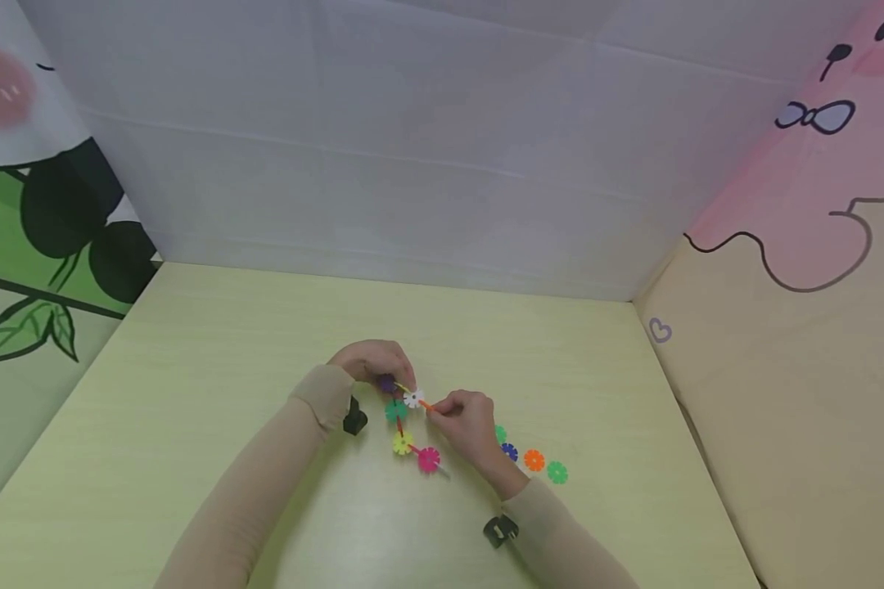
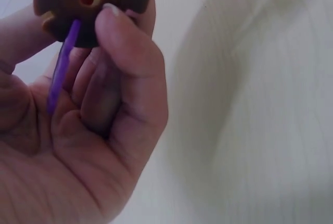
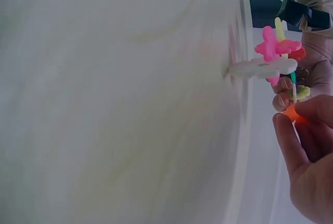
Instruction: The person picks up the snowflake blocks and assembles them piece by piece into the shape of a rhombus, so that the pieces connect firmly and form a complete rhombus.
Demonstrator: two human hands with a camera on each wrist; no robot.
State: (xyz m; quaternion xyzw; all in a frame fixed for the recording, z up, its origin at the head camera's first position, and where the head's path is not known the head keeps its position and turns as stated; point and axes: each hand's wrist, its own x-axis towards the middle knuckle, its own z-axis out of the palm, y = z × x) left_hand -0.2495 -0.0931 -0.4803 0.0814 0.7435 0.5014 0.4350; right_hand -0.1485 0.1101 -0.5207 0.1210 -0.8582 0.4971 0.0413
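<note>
My left hand (image 1: 376,360) holds the upper end of a linked chain of notched plastic snowflake discs. In the left wrist view its thumb presses a brown disc (image 2: 57,1), into which a purple disc (image 2: 62,73) is slotted edge-on. Down the chain come a teal disc (image 1: 395,411), a yellow disc (image 1: 402,443) and a pink disc (image 1: 429,460). A white disc (image 1: 413,398) sits by the left fingertips. Thumb and fingertips of my right hand (image 1: 471,421) pinch an orange disc (image 3: 291,113), seen edge-on against the white one; whether they interlock is unclear.
Loose discs lie in a row beyond the right wrist: a green one (image 1: 501,433) partly hidden, a blue one (image 1: 509,451), an orange one (image 1: 534,460) and another green one (image 1: 557,473). A pale wall (image 1: 383,164) closes off the back of the table (image 1: 191,327).
</note>
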